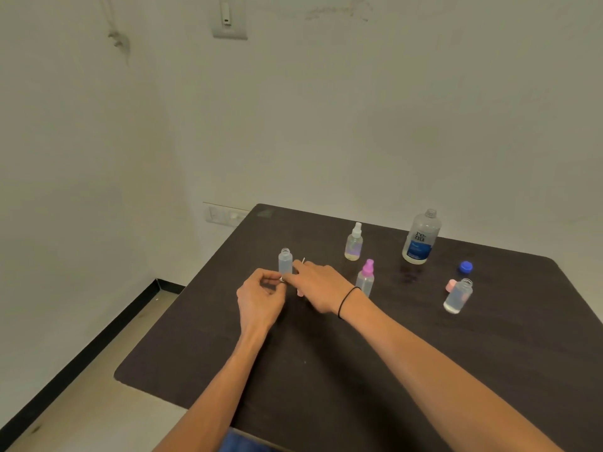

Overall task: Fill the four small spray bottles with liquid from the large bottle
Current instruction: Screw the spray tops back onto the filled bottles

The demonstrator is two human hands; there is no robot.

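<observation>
The large clear bottle [422,238] with a blue label stands uncapped at the back right, its blue cap [466,266] lying beside it. An open small bottle [285,261] stands at centre-left. My left hand [261,298] pinches its base with curled fingers. My right hand [316,282] reaches in beside it and seems to hold a pink spray head [300,292], whose thin white tube [303,260] pokes up above the fingers. A white-topped spray bottle [354,243] and a pink-topped one [365,278] stand capped. Another open small bottle [458,295] stands at the right, next to a pink cap [451,285].
The dark table [326,370] ends at its left edge near my left arm, with floor below. A pale wall runs close behind the table's back edge. A dark wet-looking patch [408,275] lies in front of the large bottle.
</observation>
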